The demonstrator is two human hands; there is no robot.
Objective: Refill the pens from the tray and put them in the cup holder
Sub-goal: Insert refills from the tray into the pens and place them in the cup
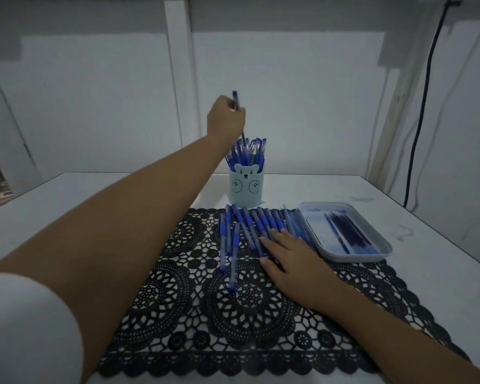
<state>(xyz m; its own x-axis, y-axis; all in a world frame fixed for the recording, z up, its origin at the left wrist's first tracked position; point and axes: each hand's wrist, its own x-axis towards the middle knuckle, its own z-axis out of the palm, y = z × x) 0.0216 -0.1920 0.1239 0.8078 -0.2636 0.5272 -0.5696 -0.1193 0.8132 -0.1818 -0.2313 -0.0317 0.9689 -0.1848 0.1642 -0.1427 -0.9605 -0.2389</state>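
Note:
My left hand [225, 120] is raised above the pale blue bear-face cup holder [246, 187] and grips a blue pen [235, 98] held nearly upright, its lower end dipping among the several blue pens standing in the cup. My right hand [288, 254] lies flat with straight fingers on a row of blue pens [250, 225] spread on the black lace mat [205, 300]. To the right, a grey tray [383, 246] holds several dark blue refills [347, 228].
The mat lies on a white table [67, 206] against a white wall. A black cable [421, 112] hangs at the far right. Two pens [229, 245] lie apart at the row's left end.

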